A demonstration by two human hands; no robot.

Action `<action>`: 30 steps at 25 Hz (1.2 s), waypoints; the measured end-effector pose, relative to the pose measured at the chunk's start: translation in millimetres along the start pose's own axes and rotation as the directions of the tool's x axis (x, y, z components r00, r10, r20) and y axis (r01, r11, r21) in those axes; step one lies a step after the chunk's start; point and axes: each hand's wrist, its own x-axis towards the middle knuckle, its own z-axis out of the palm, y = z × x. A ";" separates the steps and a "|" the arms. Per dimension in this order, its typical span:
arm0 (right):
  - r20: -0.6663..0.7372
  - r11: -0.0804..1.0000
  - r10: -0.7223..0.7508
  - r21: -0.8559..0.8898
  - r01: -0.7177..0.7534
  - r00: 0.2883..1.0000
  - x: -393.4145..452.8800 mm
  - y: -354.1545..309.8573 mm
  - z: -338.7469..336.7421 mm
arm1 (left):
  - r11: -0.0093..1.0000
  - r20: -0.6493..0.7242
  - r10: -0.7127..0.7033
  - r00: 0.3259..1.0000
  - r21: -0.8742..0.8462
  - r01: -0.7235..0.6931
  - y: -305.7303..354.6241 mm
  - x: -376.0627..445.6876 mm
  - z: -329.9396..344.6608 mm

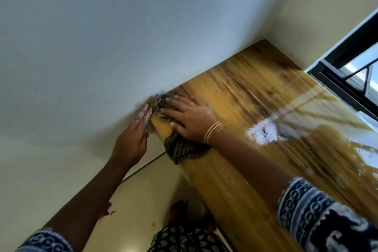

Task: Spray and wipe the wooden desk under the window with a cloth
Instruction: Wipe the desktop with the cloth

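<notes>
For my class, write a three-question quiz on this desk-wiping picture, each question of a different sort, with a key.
1. True or false: the right hand presses the striped cloth flat onto the wooden desk.
2. Where is the left hand? A) gripping a spray bottle B) off the desk's corner, fingers straight, by the wall C) on the window frame
3. Fill in: part of the cloth hangs over the desk's front ____.

Key: 1 true; 2 B; 3 edge.
</notes>
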 end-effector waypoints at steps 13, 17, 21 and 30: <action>0.043 0.907 0.422 -0.040 -0.420 0.906 -37.0 -15.9 5.5 | 0.995 0.074 -0.087 0.993 0.063 0.083 19.1 -3.0 6.4; -0.005 0.995 0.095 0.002 -0.095 0.995 -93.6 -45.2 16.6 | 0.982 0.137 -0.110 0.984 0.167 0.087 37.1 -7.5 4.9; -0.028 0.806 0.591 0.028 -0.591 0.806 -172.5 82.5 24.1 | 0.988 0.185 -0.089 0.979 0.140 0.063 58.1 -31.6 9.5; -0.026 0.815 0.579 0.002 -0.579 0.815 -211.2 -13.6 28.3 | 0.982 0.194 -0.164 0.967 0.124 0.141 97.2 -61.9 20.9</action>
